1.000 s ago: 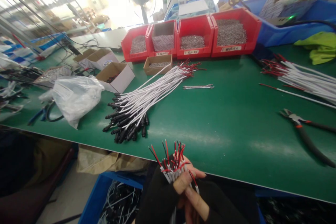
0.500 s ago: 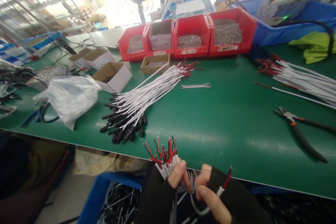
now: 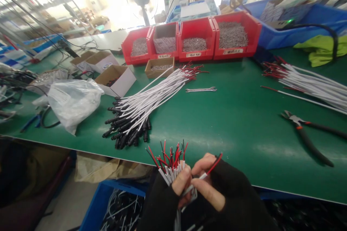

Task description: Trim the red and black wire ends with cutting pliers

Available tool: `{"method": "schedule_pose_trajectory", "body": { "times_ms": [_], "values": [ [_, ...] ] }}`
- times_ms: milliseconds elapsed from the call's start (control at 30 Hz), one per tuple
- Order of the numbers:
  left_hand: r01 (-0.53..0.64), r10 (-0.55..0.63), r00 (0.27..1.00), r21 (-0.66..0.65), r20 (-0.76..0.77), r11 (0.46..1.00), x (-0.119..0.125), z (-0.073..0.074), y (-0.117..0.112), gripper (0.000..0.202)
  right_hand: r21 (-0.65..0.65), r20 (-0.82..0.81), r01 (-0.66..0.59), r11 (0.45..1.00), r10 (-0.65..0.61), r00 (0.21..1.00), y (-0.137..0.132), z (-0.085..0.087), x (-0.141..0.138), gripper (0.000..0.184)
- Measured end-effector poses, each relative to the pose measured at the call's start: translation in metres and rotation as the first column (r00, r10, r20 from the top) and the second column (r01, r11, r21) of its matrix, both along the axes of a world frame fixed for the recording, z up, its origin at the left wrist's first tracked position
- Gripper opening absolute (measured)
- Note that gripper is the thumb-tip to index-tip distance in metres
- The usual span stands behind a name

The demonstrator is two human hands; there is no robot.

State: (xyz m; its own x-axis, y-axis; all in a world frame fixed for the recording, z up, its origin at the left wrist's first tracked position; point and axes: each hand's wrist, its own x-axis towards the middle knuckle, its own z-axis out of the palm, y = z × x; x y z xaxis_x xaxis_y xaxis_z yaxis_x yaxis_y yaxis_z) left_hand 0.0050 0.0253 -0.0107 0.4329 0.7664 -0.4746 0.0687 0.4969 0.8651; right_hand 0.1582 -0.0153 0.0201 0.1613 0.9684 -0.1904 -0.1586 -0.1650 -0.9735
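Note:
In front of the table's near edge, my left hand (image 3: 181,184) is closed around a bundle of white cables (image 3: 168,175). Red and black wire ends fan out above its thumb. My right hand (image 3: 208,184), close beside it, pinches one cable (image 3: 202,176) between thumb and finger; that cable's red and black ends point up to the right. Both hands nearly touch. Dark sleeves reach over the palms. Beyond them on the table lies a pile of white cables (image 3: 154,101) with black connectors (image 3: 127,130) toward me and red wire ends at the far side.
A small wrench (image 3: 201,89) and cutting pliers (image 3: 303,126) lie on the green table (image 3: 230,115). More white cables (image 3: 306,83) are at right. Red bins (image 3: 197,39) of small metal parts stand behind. At left are a plastic bag (image 3: 73,101) and cardboard boxes (image 3: 116,79). A blue crate (image 3: 94,202) sits below.
My right hand has moved up and left with its cable, close against my left hand. The held cable's end has moved up and left too. The view has shifted slightly.

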Motion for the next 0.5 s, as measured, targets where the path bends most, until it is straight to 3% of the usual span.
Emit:
{"method": "schedule_pose_trajectory", "body": {
  "times_ms": [133,233,400,500],
  "values": [
    [0.077,-0.076,0.997,-0.001,0.032,0.997,0.003,0.0,0.0,0.071,-0.032,-0.094,0.073,0.997,-0.075,0.993,0.004,0.004,0.011,0.019],
    [0.111,-0.111,0.993,-0.01,0.043,0.994,0.005,0.0,-0.001,0.068,-0.023,-0.068,0.0,1.0,-0.001,0.998,0.007,-0.002,0.014,0.018],
    [0.099,-0.098,0.994,-0.032,0.039,0.995,0.005,-0.003,-0.005,0.056,-0.057,-0.07,-0.025,0.998,0.021,0.997,0.009,-0.012,0.009,0.021],
    [0.053,-0.053,0.998,-0.002,0.027,0.999,0.003,-0.005,-0.004,0.052,-0.006,0.034,-0.037,0.999,0.037,0.999,0.01,-0.011,0.007,0.017]
  ]
}}
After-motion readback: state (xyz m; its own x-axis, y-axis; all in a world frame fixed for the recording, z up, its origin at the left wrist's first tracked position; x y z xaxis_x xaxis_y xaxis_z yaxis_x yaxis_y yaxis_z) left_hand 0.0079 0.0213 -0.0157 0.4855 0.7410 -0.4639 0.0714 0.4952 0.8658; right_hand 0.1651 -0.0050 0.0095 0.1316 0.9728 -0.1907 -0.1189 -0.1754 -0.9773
